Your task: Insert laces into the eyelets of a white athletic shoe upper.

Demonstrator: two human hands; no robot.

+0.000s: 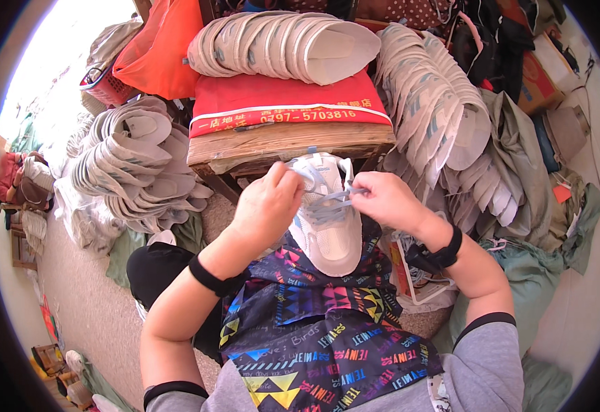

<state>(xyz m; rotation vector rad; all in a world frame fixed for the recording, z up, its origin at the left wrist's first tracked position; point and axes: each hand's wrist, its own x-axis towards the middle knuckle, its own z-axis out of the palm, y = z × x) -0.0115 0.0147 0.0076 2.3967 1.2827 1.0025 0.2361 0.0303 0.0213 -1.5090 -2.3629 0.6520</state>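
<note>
Pinching lace with right hand, left hand curled, can't tell on what; shoe toe-inward, probably for reach.

Wooden bench: red cloth, stacked uppers atop.

Bright upper-left glare, curved dark edges

One head-worn fisheye camera looks down from close above the left hand and right hand.
</note>
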